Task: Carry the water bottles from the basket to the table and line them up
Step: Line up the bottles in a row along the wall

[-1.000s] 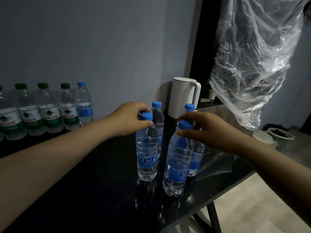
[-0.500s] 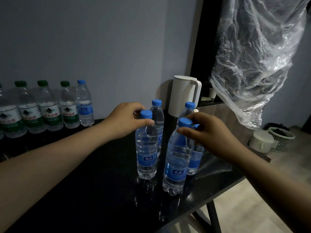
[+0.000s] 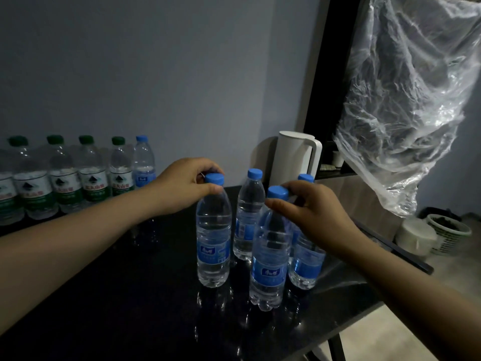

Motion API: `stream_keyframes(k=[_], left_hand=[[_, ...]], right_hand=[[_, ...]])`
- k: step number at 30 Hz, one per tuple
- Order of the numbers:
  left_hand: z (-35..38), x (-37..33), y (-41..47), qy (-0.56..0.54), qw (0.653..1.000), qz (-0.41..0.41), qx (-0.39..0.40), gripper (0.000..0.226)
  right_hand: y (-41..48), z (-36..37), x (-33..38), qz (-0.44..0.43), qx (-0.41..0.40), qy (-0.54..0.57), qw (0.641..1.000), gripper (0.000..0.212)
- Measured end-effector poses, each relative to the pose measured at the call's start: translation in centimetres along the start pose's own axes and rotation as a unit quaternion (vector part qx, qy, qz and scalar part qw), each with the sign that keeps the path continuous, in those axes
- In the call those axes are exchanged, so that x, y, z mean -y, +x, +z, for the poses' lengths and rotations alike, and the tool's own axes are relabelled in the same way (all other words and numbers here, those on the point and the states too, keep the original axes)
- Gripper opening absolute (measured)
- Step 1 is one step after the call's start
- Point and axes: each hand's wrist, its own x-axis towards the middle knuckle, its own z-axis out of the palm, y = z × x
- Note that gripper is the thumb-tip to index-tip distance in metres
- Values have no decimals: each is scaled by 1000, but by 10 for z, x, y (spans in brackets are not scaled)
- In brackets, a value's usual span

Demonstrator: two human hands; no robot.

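Several blue-capped water bottles stand upright in a cluster on the black table (image 3: 130, 295). My left hand (image 3: 182, 186) grips the neck of the front left bottle (image 3: 214, 241) just under its cap. My right hand (image 3: 309, 214) pinches the neck of the nearest bottle (image 3: 269, 259). Behind them stand another bottle (image 3: 248, 212) and a fourth bottle (image 3: 305, 259), partly hidden by my right hand. A row of green-capped bottles (image 3: 65, 183) with one blue-capped bottle (image 3: 143, 162) at its right end lines the wall at the back left.
A white kettle (image 3: 294, 155) stands behind the cluster by the wall. A clear plastic bag (image 3: 406, 100) hangs at the right over a dark frame. A small basket (image 3: 450, 230) and a white tub (image 3: 416, 238) sit on the floor at right. The table's edge runs close by at the right.
The view has shifted a little. Both hands keep their hold on the same two bottle necks, and the bottles stand in about the same places.
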Motion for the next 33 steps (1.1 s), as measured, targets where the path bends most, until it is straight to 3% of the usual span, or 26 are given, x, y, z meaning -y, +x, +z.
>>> stream_keyframes(k=[17,33], left_hand=[[-67,83,22,7,997,-42,-60,28],[-70,159,123,42,993,-52,-94,21]], right_hand=[[119,56,42,-50,64,-1,997,31],[257,95,36,-41,113,-102,988,29]])
